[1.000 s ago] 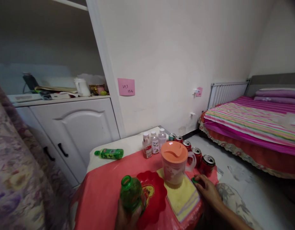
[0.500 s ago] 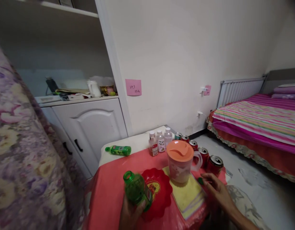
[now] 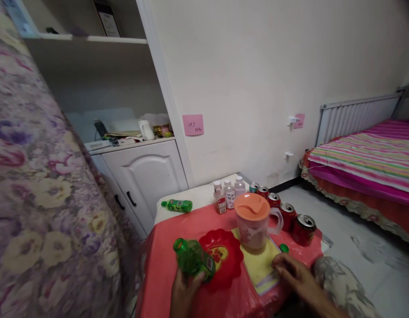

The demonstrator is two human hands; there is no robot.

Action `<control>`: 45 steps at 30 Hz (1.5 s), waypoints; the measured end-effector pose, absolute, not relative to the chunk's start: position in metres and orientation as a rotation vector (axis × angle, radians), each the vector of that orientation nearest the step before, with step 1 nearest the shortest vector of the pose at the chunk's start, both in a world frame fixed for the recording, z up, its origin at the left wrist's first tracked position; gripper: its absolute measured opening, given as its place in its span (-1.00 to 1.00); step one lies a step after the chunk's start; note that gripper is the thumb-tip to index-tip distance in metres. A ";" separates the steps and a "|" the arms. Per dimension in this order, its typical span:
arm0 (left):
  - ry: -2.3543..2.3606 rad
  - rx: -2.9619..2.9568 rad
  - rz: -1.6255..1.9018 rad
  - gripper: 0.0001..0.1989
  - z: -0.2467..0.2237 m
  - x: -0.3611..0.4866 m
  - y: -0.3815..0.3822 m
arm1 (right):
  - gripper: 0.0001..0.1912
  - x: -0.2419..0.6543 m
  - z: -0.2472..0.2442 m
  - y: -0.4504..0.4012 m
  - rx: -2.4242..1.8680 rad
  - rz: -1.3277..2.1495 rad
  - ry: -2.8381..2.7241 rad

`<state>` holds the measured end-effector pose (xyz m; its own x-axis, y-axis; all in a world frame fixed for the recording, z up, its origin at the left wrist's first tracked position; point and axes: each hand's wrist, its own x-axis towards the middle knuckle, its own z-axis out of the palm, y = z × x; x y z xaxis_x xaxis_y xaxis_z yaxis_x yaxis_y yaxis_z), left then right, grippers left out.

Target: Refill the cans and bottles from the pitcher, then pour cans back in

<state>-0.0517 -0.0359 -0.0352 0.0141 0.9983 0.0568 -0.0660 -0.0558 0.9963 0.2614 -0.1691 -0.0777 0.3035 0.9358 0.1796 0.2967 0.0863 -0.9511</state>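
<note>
My left hand (image 3: 186, 289) is wrapped round an uncapped green plastic bottle (image 3: 193, 259), which tilts with its open mouth to the upper left. The bottle is over the left part of a red scalloped plate (image 3: 232, 265). A green bottle cap (image 3: 284, 248) lies on the red tablecloth, just beyond my right hand (image 3: 295, 274). That hand holds nothing; its fingers are loosely bent and apart, by the edge of a folded yellow cloth (image 3: 257, 269). On the cloth stands a clear pitcher (image 3: 253, 232) with an orange lid.
Another green bottle (image 3: 177, 205) lies on its side at the back left. Clear bottles with white caps (image 3: 229, 196) stand at the back. Several drink cans (image 3: 304, 229) line the table's right side. A floral curtain (image 3: 41, 176) hangs at left; a bed (image 3: 366, 163) is at right.
My right hand has let go of the green cap, which now lies on the tablecloth, and has drawn back toward me. My left hand still holds the bottle. The view has shifted left.
</note>
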 end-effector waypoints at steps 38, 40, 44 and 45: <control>0.735 1.726 1.073 -0.28 -0.045 -0.027 -0.068 | -0.28 0.163 -0.034 -0.121 -1.099 0.531 -1.669; 0.755 1.675 1.086 -0.28 -0.047 -0.026 -0.063 | -0.30 0.162 -0.028 -0.117 -1.107 0.559 -1.661; 0.770 1.606 1.176 -0.27 -0.060 -0.027 -0.043 | -0.20 0.164 -0.037 -0.106 -1.143 0.619 -1.613; 0.792 1.606 1.194 -0.26 -0.062 -0.028 -0.037 | -0.18 0.165 -0.042 -0.105 -1.138 0.641 -1.604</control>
